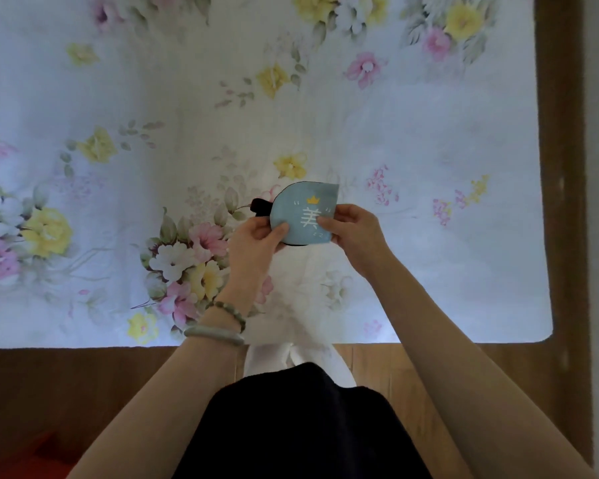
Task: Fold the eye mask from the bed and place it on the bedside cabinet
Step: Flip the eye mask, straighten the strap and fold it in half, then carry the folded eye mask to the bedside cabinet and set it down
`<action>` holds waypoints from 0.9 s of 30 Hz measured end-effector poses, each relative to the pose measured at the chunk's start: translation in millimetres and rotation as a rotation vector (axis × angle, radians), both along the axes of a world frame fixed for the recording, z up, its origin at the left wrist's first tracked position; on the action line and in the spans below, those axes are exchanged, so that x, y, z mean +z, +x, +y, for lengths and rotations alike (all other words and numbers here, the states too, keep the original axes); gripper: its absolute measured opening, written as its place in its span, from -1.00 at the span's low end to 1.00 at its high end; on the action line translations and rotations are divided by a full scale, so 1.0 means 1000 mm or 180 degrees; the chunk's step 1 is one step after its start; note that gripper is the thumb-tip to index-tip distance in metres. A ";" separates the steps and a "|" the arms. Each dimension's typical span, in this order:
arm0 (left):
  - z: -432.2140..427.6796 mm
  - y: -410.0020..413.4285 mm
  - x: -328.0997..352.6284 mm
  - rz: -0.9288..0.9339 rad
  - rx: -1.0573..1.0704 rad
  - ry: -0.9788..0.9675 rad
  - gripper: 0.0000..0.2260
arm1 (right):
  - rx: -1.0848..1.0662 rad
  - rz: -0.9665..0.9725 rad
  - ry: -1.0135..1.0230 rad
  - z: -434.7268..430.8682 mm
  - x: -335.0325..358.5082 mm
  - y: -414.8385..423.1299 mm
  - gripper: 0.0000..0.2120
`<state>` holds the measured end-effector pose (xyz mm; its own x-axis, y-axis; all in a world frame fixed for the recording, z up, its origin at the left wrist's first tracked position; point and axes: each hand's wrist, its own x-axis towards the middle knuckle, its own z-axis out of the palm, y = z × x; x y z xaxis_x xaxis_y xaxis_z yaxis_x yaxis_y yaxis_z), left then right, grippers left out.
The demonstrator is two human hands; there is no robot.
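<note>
The light blue eye mask (300, 205) is folded in half, with a yellow crown and a white character on its face. I hold it above the bed's near edge. My left hand (256, 242) pinches its lower left rim, thumb on the front. My right hand (351, 231) pinches its right side, thumb over the white character. A black strap (260, 206) sticks out at the mask's left. The bedside cabinet is not in view.
The bed's floral sheet (153, 133) fills most of the view, with its near edge (83, 347) just in front of me. Wooden floor (561, 202) runs along the bed's right side and below me. Something red (21, 458) lies at the bottom left.
</note>
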<state>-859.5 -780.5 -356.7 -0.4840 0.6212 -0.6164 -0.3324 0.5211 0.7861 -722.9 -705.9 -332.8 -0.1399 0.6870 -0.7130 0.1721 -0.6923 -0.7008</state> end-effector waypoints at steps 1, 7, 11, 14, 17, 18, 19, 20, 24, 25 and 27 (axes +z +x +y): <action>-0.001 0.003 0.018 -0.0078 -0.0032 0.0063 -0.92 | -0.0050 0.0044 0.0034 -0.003 0.019 0.005 -0.67; -0.006 0.023 0.123 -0.0291 -0.0434 0.0479 -0.93 | -0.0431 0.0374 0.0338 -0.024 0.125 0.044 -0.71; -0.008 0.044 0.186 -0.0363 -0.0708 0.0740 -0.92 | -0.0801 0.0529 0.0576 -0.046 0.185 0.073 -0.74; -0.009 0.064 0.224 -0.0472 -0.1042 0.0974 -0.91 | -0.1111 0.0558 0.0813 -0.065 0.222 0.099 -0.76; -0.011 0.090 0.253 -0.0511 -0.1395 0.1067 -0.92 | -0.1434 0.0529 0.1043 -0.087 0.253 0.125 -0.72; -0.013 0.101 0.261 -0.0543 -0.1501 0.1086 -0.93 | -0.1552 0.0520 0.1092 -0.095 0.261 0.135 -0.73; -0.015 0.112 0.268 -0.0570 -0.1610 0.1111 -0.94 | -0.1661 0.0517 0.1134 -0.103 0.269 0.146 -0.75; -0.017 0.123 0.275 -0.0590 -0.1723 0.1133 -0.95 | -0.1758 0.0521 0.1179 -0.111 0.276 0.157 -0.78; -0.028 0.173 0.294 -0.0747 -0.2090 0.1185 -0.96 | -0.2153 0.0552 0.1389 -0.142 0.294 0.206 -0.80; -0.032 0.187 0.297 -0.0770 -0.2193 0.1209 -0.96 | -0.2252 0.0552 0.1422 -0.151 0.296 0.218 -0.80; -0.041 0.217 0.302 -0.0848 -0.2350 0.1244 -0.95 | -0.2406 0.0539 0.1459 -0.166 0.299 0.246 -0.80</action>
<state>-643.0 -821.4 -54.3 0.2548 0.9092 -0.3293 -0.2144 0.3852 0.8976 -477.0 -872.4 -34.1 0.3864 0.8503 -0.3573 -0.3466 -0.2251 -0.9106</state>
